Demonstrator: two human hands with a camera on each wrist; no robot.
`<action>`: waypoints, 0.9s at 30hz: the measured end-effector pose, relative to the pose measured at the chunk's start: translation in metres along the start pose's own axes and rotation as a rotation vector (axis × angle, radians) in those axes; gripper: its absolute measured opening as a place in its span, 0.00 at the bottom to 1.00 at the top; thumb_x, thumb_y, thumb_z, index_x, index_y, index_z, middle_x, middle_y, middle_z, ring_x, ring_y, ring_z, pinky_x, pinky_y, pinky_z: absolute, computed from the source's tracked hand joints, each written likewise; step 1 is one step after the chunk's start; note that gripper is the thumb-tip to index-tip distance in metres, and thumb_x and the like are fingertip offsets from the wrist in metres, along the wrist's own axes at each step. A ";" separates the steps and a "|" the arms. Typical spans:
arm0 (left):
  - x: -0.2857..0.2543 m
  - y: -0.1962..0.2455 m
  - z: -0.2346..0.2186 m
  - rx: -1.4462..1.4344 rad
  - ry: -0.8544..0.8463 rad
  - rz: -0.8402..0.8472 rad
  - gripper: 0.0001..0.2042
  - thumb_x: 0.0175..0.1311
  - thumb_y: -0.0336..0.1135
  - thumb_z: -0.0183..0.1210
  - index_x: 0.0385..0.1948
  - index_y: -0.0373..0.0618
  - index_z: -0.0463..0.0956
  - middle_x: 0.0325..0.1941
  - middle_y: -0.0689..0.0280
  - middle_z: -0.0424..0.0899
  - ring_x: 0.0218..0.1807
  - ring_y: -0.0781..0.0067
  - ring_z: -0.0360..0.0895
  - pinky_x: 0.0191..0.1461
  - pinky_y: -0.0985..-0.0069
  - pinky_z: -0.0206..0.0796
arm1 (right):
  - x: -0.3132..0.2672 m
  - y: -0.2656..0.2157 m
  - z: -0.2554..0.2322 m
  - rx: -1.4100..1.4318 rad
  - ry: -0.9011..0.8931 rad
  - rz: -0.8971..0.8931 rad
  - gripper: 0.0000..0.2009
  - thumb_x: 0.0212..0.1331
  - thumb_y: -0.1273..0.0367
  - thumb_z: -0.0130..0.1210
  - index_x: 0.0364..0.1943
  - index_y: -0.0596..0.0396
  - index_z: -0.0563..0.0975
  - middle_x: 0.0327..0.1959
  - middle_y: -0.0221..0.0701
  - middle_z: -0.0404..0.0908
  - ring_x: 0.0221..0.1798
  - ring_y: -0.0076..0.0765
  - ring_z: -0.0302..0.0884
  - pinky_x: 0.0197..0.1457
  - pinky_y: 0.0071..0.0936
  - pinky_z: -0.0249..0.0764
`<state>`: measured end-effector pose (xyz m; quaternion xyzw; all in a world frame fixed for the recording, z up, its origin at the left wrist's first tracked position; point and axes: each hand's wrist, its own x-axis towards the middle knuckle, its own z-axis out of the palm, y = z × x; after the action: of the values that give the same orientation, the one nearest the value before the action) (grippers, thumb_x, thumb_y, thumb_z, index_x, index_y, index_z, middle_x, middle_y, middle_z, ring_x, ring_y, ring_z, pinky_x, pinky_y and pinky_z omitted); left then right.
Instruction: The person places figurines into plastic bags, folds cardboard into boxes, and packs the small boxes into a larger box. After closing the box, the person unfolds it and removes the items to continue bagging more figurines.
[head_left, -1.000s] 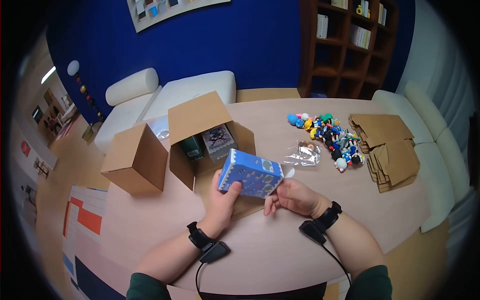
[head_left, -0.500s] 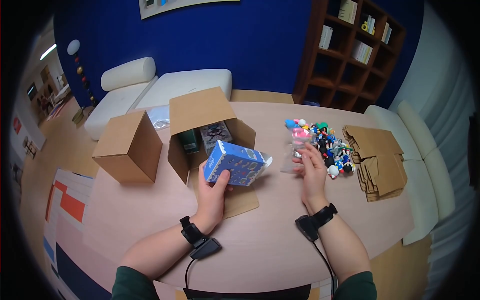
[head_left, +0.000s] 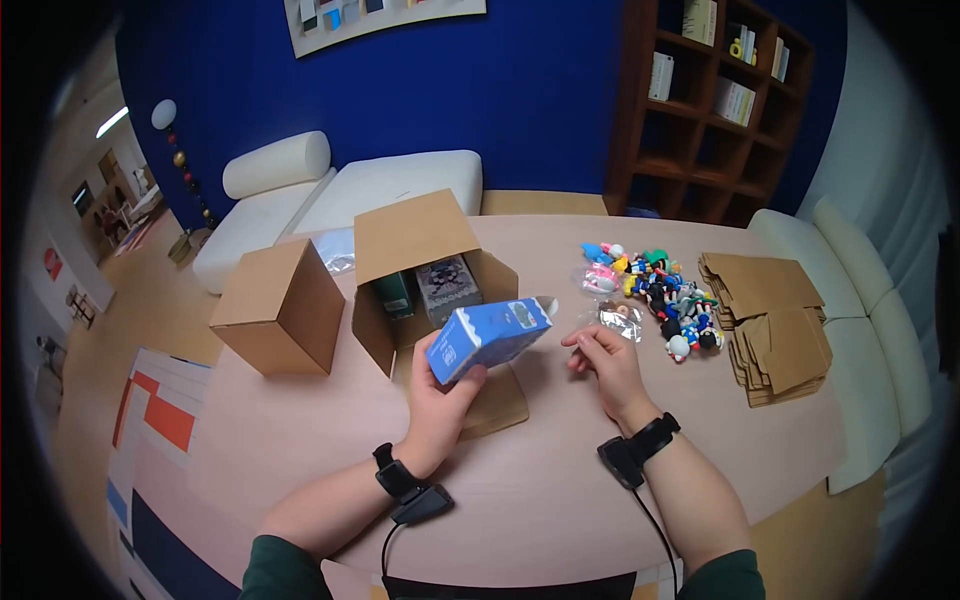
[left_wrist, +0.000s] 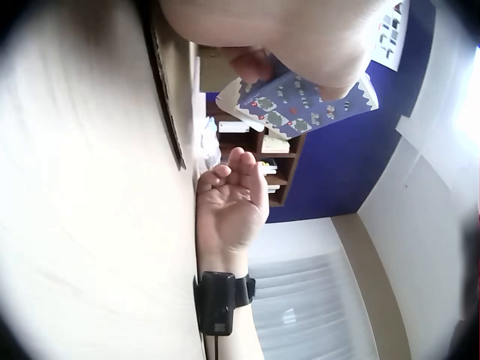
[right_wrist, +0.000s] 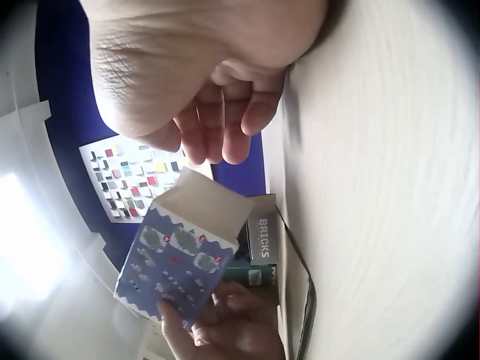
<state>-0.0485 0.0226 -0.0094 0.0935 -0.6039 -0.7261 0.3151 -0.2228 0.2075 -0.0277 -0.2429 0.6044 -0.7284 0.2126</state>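
Observation:
My left hand grips a small blue printed box above the table, thumb on its near side. A pale end flap sticks out at the box's right end in the right wrist view. My right hand is a short way to the right of that end, with loosely bent fingers and nothing in them. Beyond its fingertips lie a clear bag with brown pieces and a bagged pink figure. Behind the blue box, an open cardboard carton lies on its side, containing a grey box and a dark green box.
A closed cardboard carton stands on the left of the table. Several small colourful figures lie heaped on the right, beside stacked flattened cardboard. A clear plastic sheet lies behind the cartons.
My right hand left the box's end, carried a bagged pink figure to the heap, let it go there and came back toward the box. The left hand has tipped the box.

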 end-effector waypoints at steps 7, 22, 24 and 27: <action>0.041 0.097 -0.049 0.907 0.219 1.189 0.25 0.64 0.27 0.65 0.61 0.47 0.65 0.65 0.46 0.72 0.65 0.49 0.73 0.67 0.57 0.68 | -0.001 -0.003 0.001 -0.065 -0.095 0.016 0.09 0.72 0.67 0.54 0.40 0.57 0.83 0.33 0.23 0.81 0.33 0.16 0.77 0.37 0.19 0.74; 0.074 0.042 -0.099 0.350 0.399 0.134 0.25 0.66 0.36 0.67 0.58 0.45 0.62 0.54 0.65 0.75 0.53 0.75 0.76 0.55 0.74 0.72 | -0.003 -0.002 0.006 -0.177 -0.208 0.004 0.08 0.71 0.68 0.55 0.40 0.59 0.82 0.33 0.24 0.82 0.34 0.18 0.78 0.40 0.20 0.74; 0.069 0.036 -0.093 0.238 0.331 0.076 0.25 0.68 0.38 0.65 0.60 0.48 0.61 0.56 0.64 0.74 0.56 0.73 0.76 0.56 0.67 0.74 | -0.001 0.000 0.004 -0.199 -0.221 0.019 0.08 0.71 0.69 0.55 0.40 0.59 0.82 0.35 0.25 0.82 0.34 0.18 0.78 0.41 0.20 0.75; 0.066 0.032 -0.082 0.158 0.324 -0.024 0.24 0.69 0.38 0.64 0.60 0.48 0.61 0.58 0.63 0.73 0.56 0.72 0.76 0.57 0.64 0.74 | -0.003 -0.004 0.006 -0.208 -0.224 0.036 0.08 0.71 0.70 0.55 0.40 0.58 0.82 0.37 0.25 0.82 0.35 0.19 0.78 0.42 0.20 0.75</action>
<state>-0.0469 -0.0845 0.0159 0.2410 -0.5994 -0.6554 0.3913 -0.2173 0.2050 -0.0235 -0.3323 0.6535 -0.6261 0.2654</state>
